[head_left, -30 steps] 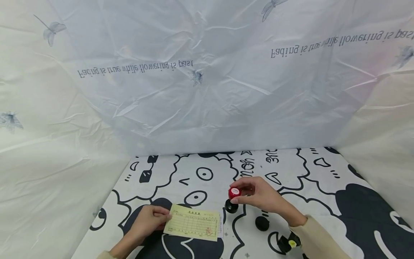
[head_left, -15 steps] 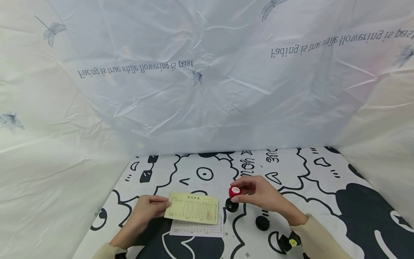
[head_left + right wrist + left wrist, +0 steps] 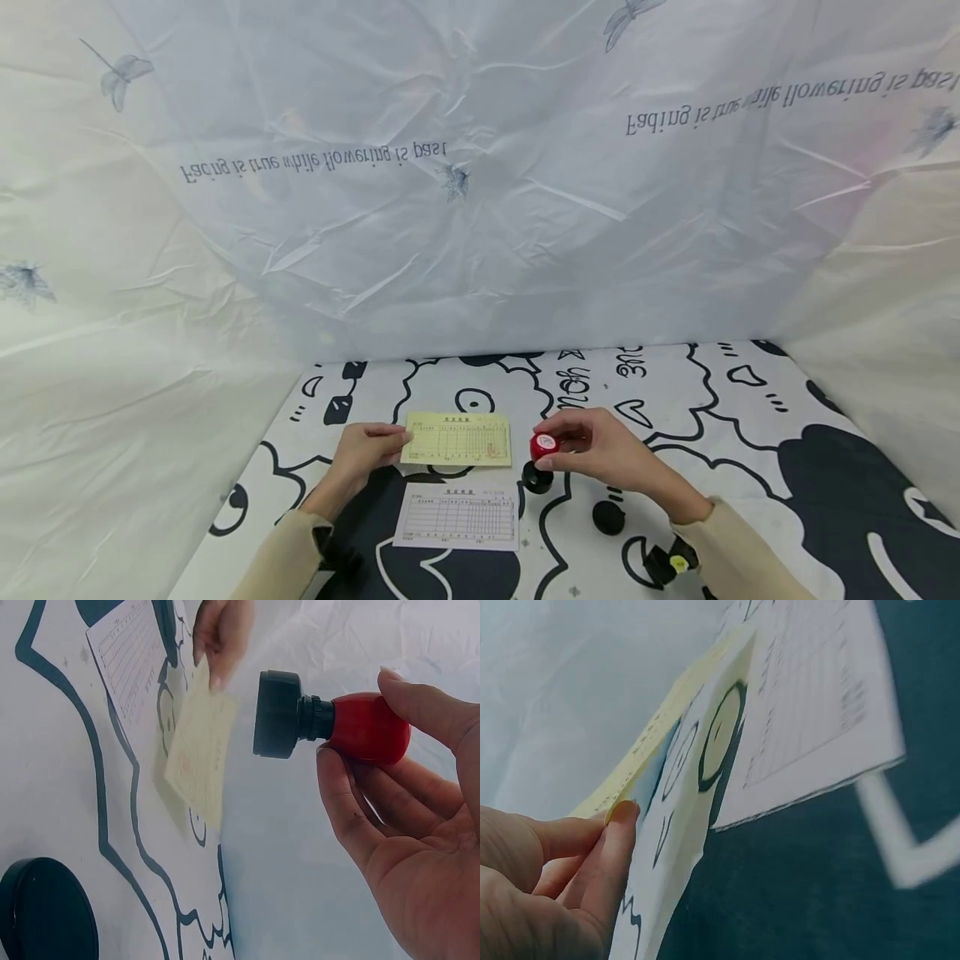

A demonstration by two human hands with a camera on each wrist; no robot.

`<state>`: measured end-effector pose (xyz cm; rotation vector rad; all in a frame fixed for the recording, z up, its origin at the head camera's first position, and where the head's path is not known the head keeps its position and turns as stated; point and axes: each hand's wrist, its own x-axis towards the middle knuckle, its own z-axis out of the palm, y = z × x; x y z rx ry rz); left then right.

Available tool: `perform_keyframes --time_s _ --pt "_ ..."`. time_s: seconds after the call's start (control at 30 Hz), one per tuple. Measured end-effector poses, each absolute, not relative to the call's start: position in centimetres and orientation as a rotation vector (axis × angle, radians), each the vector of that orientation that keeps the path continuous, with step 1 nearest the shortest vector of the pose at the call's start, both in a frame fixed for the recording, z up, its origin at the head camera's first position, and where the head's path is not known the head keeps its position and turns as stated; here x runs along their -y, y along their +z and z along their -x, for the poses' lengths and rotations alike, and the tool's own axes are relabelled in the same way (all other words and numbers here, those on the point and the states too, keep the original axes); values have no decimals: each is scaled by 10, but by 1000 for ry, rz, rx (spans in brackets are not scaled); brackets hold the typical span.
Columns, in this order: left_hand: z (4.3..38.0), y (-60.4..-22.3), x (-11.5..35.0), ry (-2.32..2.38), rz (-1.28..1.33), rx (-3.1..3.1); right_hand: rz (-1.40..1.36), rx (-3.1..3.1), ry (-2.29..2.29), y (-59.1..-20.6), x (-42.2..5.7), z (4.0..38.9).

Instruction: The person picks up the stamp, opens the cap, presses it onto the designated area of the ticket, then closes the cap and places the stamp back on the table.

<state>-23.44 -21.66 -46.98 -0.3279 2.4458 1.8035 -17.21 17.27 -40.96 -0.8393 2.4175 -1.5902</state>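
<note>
My left hand (image 3: 367,454) pinches the left edge of a yellow form sheet (image 3: 457,440) between thumb and fingers, as the left wrist view also shows. A reddish stamp mark is near the sheet's lower right corner. Nearer to me lies a pad of white printed forms (image 3: 457,518), its thick edge visible in the left wrist view. My right hand (image 3: 412,795) grips the red handle of a round stamp (image 3: 367,727), whose black base (image 3: 276,714) is held above the cloth, to the right of both papers.
A black round cap (image 3: 608,517) lies on the cloth below the right hand. Black-and-white cartoon cloth (image 3: 720,392) covers the table. White plastic sheeting (image 3: 480,275) rises behind it and at both sides. A black wrist strap (image 3: 667,565) sits by the right sleeve.
The left hand has lifted the yellow sheet off the white pad and carried it away from me, uncovering the white form. The right hand and stamp have stayed almost still.
</note>
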Motion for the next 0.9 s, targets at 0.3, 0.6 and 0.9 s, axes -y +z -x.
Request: perform_keyframes --time_s 0.3,0.6,0.9 --pt "267 -480 208 1767 407 -2407 840 -2386 -1610 -409 -172 171" --pt "281 -481 199 1688 391 -2470 836 -2410 -1599 -408 -171 172" --pt "284 -481 195 1578 361 -2610 796 -2414 -1574 -408 -167 172"
